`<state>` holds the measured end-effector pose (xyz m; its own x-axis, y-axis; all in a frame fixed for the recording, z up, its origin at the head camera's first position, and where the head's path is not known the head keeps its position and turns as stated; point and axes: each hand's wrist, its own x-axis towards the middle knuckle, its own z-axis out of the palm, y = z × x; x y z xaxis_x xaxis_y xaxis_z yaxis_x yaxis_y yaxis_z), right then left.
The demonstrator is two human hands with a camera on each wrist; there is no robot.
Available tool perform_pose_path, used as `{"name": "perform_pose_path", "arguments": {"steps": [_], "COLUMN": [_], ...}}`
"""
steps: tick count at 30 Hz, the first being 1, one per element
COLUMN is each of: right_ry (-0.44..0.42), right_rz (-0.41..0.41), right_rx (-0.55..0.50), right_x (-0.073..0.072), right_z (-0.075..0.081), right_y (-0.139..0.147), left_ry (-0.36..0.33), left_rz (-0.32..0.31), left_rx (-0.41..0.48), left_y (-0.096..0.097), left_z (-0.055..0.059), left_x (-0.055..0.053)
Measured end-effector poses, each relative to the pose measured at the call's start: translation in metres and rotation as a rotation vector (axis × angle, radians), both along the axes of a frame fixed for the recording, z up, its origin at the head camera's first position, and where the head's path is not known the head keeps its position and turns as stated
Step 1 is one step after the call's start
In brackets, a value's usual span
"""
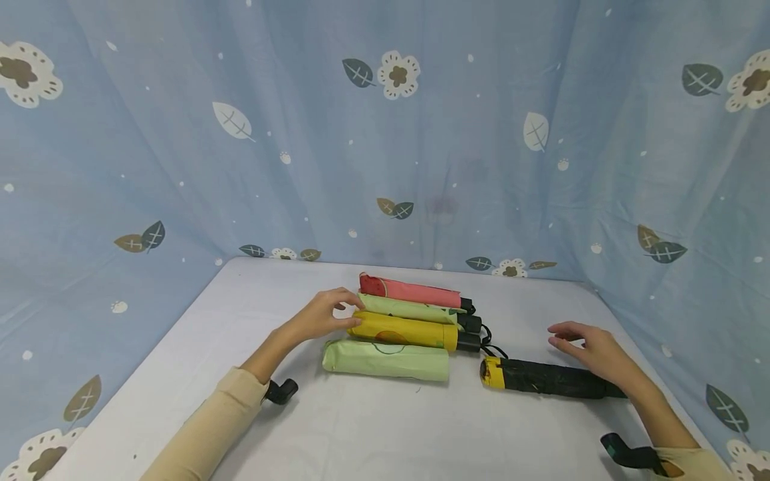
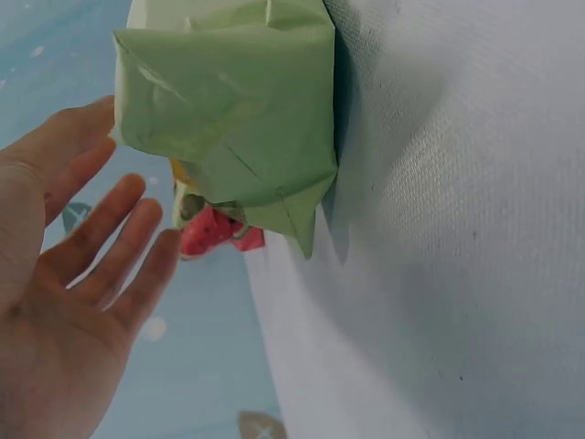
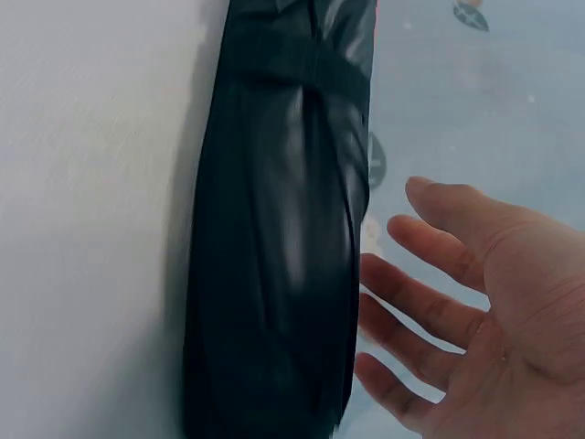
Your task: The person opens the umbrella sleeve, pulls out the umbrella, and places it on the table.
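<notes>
My left hand (image 1: 325, 314) hovers by the left end of a yellow folded umbrella (image 1: 403, 331); whether its fingertips touch the umbrella, I cannot tell. In the left wrist view its fingers are spread, beside the end of a light green folded umbrella (image 2: 228, 110). That green umbrella (image 1: 385, 361) lies nearest in the row. Behind the yellow one lie another light green umbrella (image 1: 415, 309) and a pink-red one (image 1: 415, 291). My right hand (image 1: 592, 347), fingers loosely bent and holding nothing, is above and behind a black folded umbrella (image 1: 547, 378) with a yellow end. The right wrist view shows its dark fabric (image 3: 274, 238) close up.
The umbrellas lie on a white-covered table (image 1: 409, 434). A blue curtain with flowers and leaves (image 1: 421, 133) hangs behind and along both sides. Black wrist mounts stick out near the left wrist (image 1: 281, 391) and the right wrist (image 1: 628, 454).
</notes>
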<state>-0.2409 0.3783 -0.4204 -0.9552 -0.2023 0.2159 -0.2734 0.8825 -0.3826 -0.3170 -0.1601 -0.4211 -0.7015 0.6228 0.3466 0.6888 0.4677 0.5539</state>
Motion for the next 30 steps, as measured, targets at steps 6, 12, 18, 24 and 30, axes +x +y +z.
{"name": "perform_pose_path", "arguments": {"steps": [6,12,18,24,30], "right_ry": [-0.017,-0.032,-0.04,-0.071,-0.087], "right_rz": [0.023,0.055,0.115,0.145,0.16], "right_rx": [-0.027,-0.044,-0.074,-0.09,-0.105], "right_x": [-0.01,-0.016,-0.017,-0.021,-0.022], "right_z": [0.0,0.001,0.005,0.005,0.005], "right_y": [-0.021,-0.038,-0.055,-0.067,-0.076], "left_ry": [-0.056,-0.14,-0.124,-0.146,-0.116], "left_rz": [0.001,-0.004,-0.02,-0.055,-0.057], "left_rx": [-0.065,-0.117,-0.174,-0.201,-0.281], "left_y": [0.0,0.0,0.005,0.012,0.019], "left_z": [-0.002,-0.004,-0.004,-0.001,-0.002], "left_x": [-0.006,-0.012,-0.015,-0.015,-0.015]}}
